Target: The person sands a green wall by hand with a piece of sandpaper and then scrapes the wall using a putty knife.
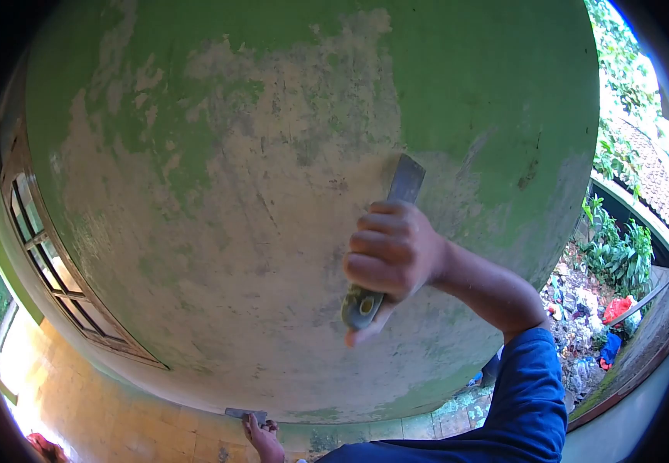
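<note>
My right hand (393, 248) is wrapped round the handle of a putty knife (406, 181). The metal blade points up, its edge right at the wall (303, 208), and the butt of the handle with a hole in it sticks out below my fist. Low in the view, my left hand (263, 440) is closed on a flat grey blade-like tool (239, 413), whose handle is hidden in the fingers. The wall has green paint at the top and sides, with a broad pale patch of bare or filled surface in the middle.
On the left is a wooden-framed window (53, 266) above a yellowish tiled floor (138, 417). A red item (45, 446) lies at the lower left. Past the wall's right edge are rubbish (581, 339), green plants (620, 251) and a tiled roof (647, 162).
</note>
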The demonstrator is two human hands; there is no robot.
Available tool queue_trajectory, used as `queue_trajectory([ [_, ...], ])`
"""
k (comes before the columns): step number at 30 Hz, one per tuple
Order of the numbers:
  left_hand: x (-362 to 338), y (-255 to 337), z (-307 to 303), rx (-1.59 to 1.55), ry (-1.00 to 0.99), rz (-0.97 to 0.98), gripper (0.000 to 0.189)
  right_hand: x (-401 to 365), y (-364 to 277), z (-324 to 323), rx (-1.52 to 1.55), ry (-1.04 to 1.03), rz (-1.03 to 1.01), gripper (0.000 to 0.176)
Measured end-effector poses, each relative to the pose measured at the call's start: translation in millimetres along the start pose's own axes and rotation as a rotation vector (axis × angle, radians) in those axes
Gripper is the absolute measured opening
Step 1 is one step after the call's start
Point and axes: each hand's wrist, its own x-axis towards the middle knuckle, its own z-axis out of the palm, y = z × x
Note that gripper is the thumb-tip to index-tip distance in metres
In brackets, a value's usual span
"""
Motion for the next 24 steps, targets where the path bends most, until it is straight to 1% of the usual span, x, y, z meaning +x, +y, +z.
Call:
queue_trajectory([
  [5, 7.1, -6.3, -7.7, -0.005, 0.018, -0.021, 0.054, 1.0, 10.5, 2.8, -0.007, 0.038, -0.030, 0.063],
  [8, 4.0, -3.7, -5.6, -0.012, -0.009, 0.013, 0.054, -0.9, 6.6, 1.9, -0.020, 0.045, -0.008, 0.063],
  [10, 7.9, -3.8, -9.8, -0.035, -0.013, -0.022, 0.065, 1.7, -6.5, 3.2, 0.018, 0.038, -0.037, 0.062],
  [11, 9.5, -4.7, -10.7, -0.042, -0.014, -0.021, 0.065, 1.4, -9.7, 4.1, 0.017, 0.038, -0.044, 0.062],
  [13, 9.6, -6.2, -15.4, -0.042, -0.031, -0.032, 0.065, -1.4, -14.5, 5.4, -0.083, 0.009, -0.096, 0.061],
  [14, 6.7, -5.3, -13.8, -0.038, -0.028, -0.033, 0.065, -1.7, -8.7, 3.3, -0.080, 0.010, -0.092, 0.061],
  [16, -0.2, -2.9, -6.4, 0.003, -0.001, -0.028, 0.056, -1.0, 7.9, -3.1, -0.014, -0.032, 0.007, 0.061],
  [17, -0.8, -3.2, -4.4, 0.000, -0.004, -0.029, 0.056, 0.3, 5.1, -3.1, -0.017, -0.034, 0.005, 0.061],
  [19, -2.8, -2.9, -4.1, -0.025, 0.032, -0.012, 0.056, 2.6, -10.5, 1.4, 0.003, 0.053, -0.057, 0.063],
  [20, -2.5, -4.2, -1.6, -0.032, 0.033, -0.012, 0.056, 1.9, -16.1, 2.0, 0.043, 0.037, -0.078, 0.064],
  [21, -3.1, -4.7, -0.8, -0.022, 0.058, -0.017, 0.055, 0.6, -7.3, 0.7, 0.045, 0.037, -0.080, 0.064],
  [23, -4.3, -3.6, -6.0, 0.003, 0.085, -0.025, 0.055, -4.3, 13.3, -2.1, 0.020, 0.031, -0.015, 0.062],
  [24, -2.9, -3.7, -8.9, 0.029, 0.014, -0.018, 0.054, -3.7, 10.3, -3.9, 0.020, 0.030, -0.008, 0.062],
])
